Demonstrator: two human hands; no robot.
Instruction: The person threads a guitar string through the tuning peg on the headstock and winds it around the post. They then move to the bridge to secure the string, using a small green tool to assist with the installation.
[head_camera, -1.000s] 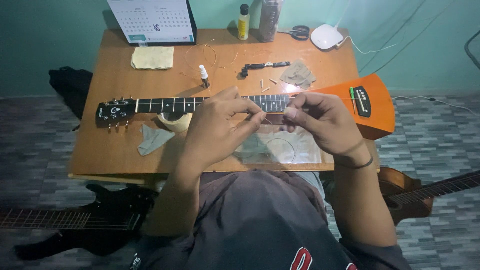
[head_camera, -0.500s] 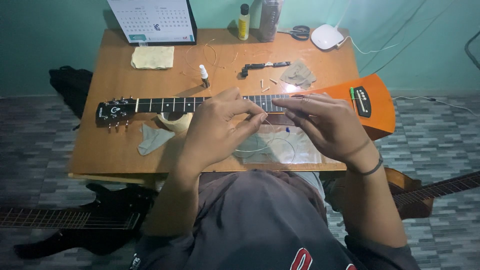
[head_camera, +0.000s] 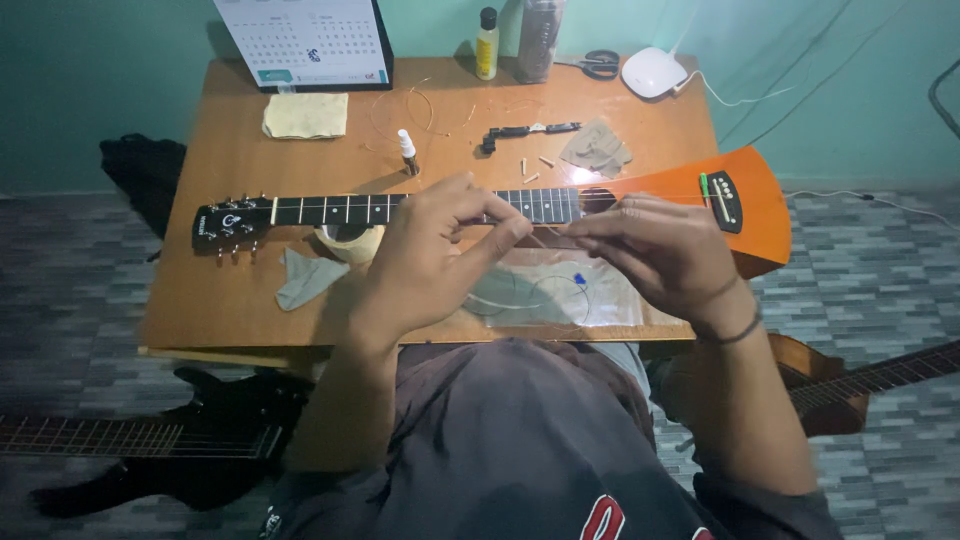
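An orange travel guitar lies across the wooden table, its black headstock to the left. My left hand and my right hand are raised close together over the lower neck. Both pinch a thin guitar string between the fingertips. Under my hands lies a clear plastic packet with coiled strings inside.
On the table: a desk calendar, a yellow cloth, a small dropper bottle, a black tool, several bridge pins, grey cloths, scissors, a white device. A black guitar and another guitar lie on the floor.
My right hand has slid a little left toward my left hand, and the fingertips now meet on the string. The guitar has not moved.
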